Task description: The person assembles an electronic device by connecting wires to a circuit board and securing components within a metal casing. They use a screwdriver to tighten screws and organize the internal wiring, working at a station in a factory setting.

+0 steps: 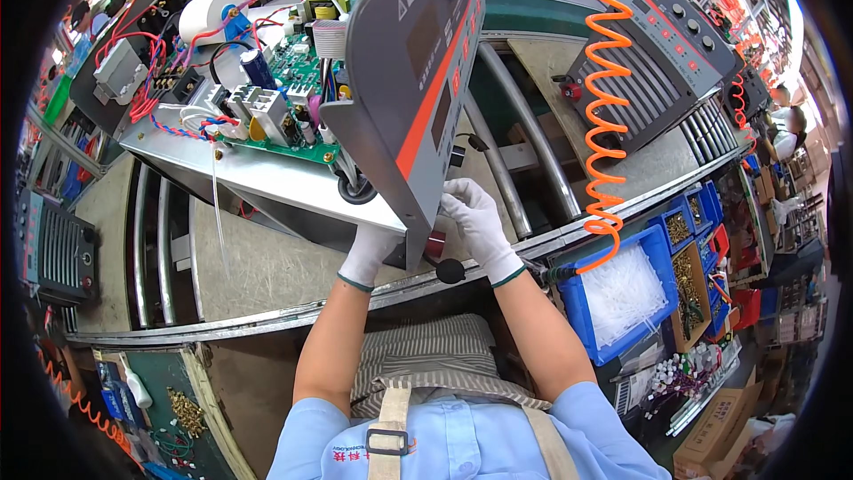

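In front of me stands an open machine chassis (293, 197) with a grey front panel (378, 62) striped in orange. On its white deck lies a green circuit board (298, 67) with wires and capacitors. My left hand (371, 247), in a white glove, reaches beneath the deck behind the panel's lower corner; its fingers are hidden. My right hand (473, 218), also gloved, is at the panel's lower front face with its fingers pinched together. What they hold, if anything, is too small to make out. Just beside it are a red connector (434, 244) and a black round cap (450, 271).
An orange coiled hose (606, 107) hangs at the right. Steel rollers (524, 124) run under the chassis. A similar finished-looking machine (657, 58) stands at the far right, another machine (58, 249) at the left. Nearer right is a blue bin (657, 244) of white plastic pieces.
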The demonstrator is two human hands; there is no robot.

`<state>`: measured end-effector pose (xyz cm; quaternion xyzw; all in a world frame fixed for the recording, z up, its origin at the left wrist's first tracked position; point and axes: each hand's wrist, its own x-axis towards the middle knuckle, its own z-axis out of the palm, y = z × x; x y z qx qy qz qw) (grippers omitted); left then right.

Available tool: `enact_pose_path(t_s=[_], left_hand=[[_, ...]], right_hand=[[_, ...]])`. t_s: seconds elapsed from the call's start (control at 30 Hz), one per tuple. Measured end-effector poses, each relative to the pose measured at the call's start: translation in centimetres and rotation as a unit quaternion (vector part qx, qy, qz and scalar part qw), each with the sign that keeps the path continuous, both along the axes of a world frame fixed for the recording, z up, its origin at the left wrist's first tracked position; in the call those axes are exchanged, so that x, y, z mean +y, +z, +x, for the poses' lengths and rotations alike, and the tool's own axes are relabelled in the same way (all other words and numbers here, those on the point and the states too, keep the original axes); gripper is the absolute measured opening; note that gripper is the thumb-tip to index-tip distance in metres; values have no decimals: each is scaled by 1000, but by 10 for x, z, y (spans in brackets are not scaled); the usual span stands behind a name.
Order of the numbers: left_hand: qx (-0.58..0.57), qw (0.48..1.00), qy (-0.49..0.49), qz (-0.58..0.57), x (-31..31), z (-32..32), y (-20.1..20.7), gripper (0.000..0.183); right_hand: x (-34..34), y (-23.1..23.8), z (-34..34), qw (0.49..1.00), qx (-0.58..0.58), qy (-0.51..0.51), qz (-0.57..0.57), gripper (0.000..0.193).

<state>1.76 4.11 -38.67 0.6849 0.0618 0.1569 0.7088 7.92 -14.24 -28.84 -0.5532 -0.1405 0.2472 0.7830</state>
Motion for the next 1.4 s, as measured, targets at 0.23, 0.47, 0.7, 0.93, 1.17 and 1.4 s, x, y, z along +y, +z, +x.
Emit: enact_pose_path(t_s=[0.23,0.47,0.7,0.93,1.17,1.4], left_hand=[[-30,998,2,54,5,0,-7,27],[-40,999,23,19,4,3,-23,32],[-42,997,5,67,5,7,-14,35],[69,964,7,256,7,5,-9,43],[-96,837,203,499,-28,-17,62,31],[47,907,162,387,-32,-38,108,24]], right_hand=[[5,-10,0,1000,7,-11,5,16],[8,-12,-2,1000,9,-20,-3,18],[2,-4,-7,1000,18,-24,-9,19],[5,16,-10,977,-153,-56,-135,13],[-17,7,-10,964,-184,-166,-92,20],[-54,-26,38,992,44,-82,84,53]])
